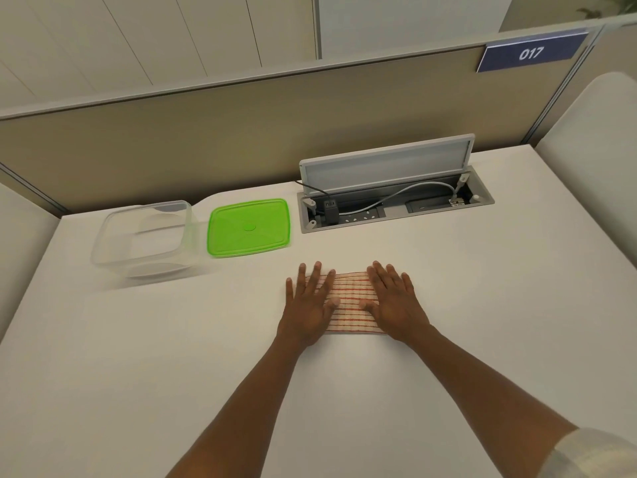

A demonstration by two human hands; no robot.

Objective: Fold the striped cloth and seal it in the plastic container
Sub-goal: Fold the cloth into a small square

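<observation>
The striped cloth (pixel 348 301), cream with thin red lines, lies folded into a small rectangle on the white table (pixel 482 305). My left hand (pixel 308 305) rests flat on its left end, fingers spread. My right hand (pixel 393 301) lies flat on its right end, fingers spread too. Neither hand grips anything. The clear plastic container (pixel 144 236) stands without its lid at the back left of the table, with nothing inside. Its green lid (pixel 249 227) lies flat just to the right of it, apart from the cloth.
A cable box (pixel 396 205) is sunk into the table at the back right, its flap raised, with a plug and a grey cable inside. A beige partition (pixel 206 139) runs behind the table. A blue sign (pixel 532 52) reads 017.
</observation>
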